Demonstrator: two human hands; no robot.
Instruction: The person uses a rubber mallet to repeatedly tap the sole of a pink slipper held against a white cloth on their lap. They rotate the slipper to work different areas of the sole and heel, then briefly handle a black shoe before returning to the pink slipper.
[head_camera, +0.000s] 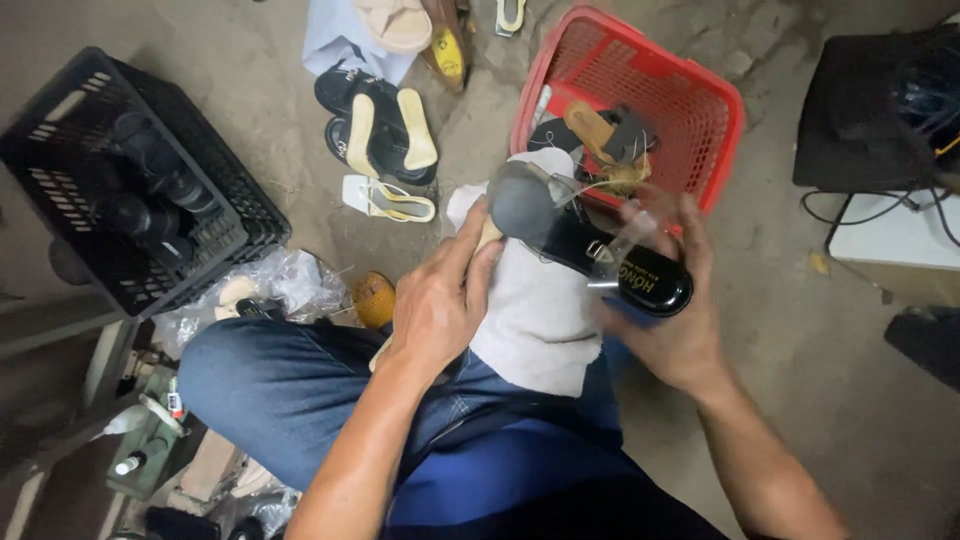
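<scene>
A: What are the containers holding?

B: The red basket (690, 95) is sitting on the floor (800, 330) toward the far right, just beyond the hands, and a tan sandal sole (590, 128) and some dark shoe pieces (628, 138) are lying in it. The black crate (235, 190) is standing at the far left, with dark rounded objects (150, 185) resting inside; I cannot tell what they are.

A: And the hands?

B: The right hand (672, 320) is gripping a black sandal (610, 255) from underneath, its fingers (690, 225) curling around the glossy insole, and it is looking blurred. The left hand (440, 300) is pressing on a white cloth (540, 310) spread over the lap, its fingers (478, 262) closing against the cloth beside the sandal's grey heel end. The sandal is hovering above the cloth, in front of the basket's near rim.

A: What else is lying around?

B: A pair of black sandals with cream straps (385, 125) is lying on the floor between crate and basket, with a white sandal (390, 200) just nearer. More footwear (420, 30) is crowding the far edge of the view. Crumpled clear plastic (280, 285) is bunching beside the left knee, under the crate's near corner. A black box (870, 110) is standing at the far right, with cables (880, 205) trailing beneath it.
</scene>
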